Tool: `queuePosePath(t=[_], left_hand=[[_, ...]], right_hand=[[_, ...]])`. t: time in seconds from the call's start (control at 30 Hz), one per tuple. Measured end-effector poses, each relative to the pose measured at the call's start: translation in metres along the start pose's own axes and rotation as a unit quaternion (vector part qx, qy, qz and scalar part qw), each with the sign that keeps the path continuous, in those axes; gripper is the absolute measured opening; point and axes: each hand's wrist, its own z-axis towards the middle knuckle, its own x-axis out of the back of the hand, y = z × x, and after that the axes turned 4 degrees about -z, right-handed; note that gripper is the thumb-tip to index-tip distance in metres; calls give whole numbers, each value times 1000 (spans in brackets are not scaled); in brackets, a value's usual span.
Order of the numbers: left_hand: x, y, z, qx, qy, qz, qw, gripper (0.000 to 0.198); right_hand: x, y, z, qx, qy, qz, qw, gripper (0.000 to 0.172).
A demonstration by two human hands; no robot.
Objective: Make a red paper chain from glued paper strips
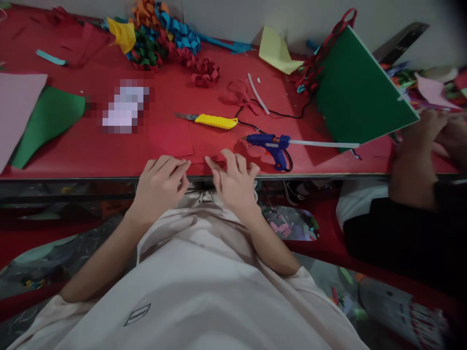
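My left hand [162,182] rests at the near edge of the red table [91,150], fingers bent and pressed together, tips on the surface. My right hand [235,180] lies beside it with fingers fanned out, their tips on a red paper piece [171,145] that barely stands out from the tabletop. Whether the left fingers pinch the paper is hidden. A yellow-handled cutter [215,121] lies just beyond my hands, and a blue glue gun [272,145] sits to the right of my right hand.
A tilted green board [359,92] stands at the right, with another person's hands [434,131] beside it. Coloured paper chains [164,34] and yellow paper [277,51] lie at the back; green paper [47,121] and pink paper [14,107] lie at the left.
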Motion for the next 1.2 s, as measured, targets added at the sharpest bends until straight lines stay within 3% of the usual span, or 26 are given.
queuePosePath(t=[0.13, 0.3, 0.43, 0.53, 0.7, 0.8, 0.93, 1.03, 1.2], left_hand=[[4, 1, 2, -12, 1, 13, 1000, 33], [3, -1, 17, 17, -2, 4, 1000, 17], [0, -7, 37, 75, -33, -96, 992, 14], [-1, -11, 44, 47, -49, -139, 988, 20], [-3, -7, 26, -29, -17, -27, 999, 29], [-4, 2, 11, -37, -24, 21, 999, 33], [-2, 13, 4, -29, -24, 53, 998, 36], [-1, 15, 5, -24, -18, 50, 998, 37], [-1, 11, -2, -6, -6, 46, 999, 43]], right_hand=[[0, 20, -14, -49, 19, -4, 999, 49], [-1, 23, -13, -56, 42, -3, 998, 46], [-1, 20, 2, -39, 63, 11, 997, 39], [-1, 23, 13, -32, 64, 48, 996, 28], [1, 25, 9, -50, 61, 77, 994, 22], [1, 11, 2, -18, 60, 47, 997, 35], [-2, -13, 1, 52, 15, 18, 998, 49], [-4, -13, 0, 28, 9, 19, 999, 49], [-2, 10, -12, -47, 26, 14, 998, 46]])
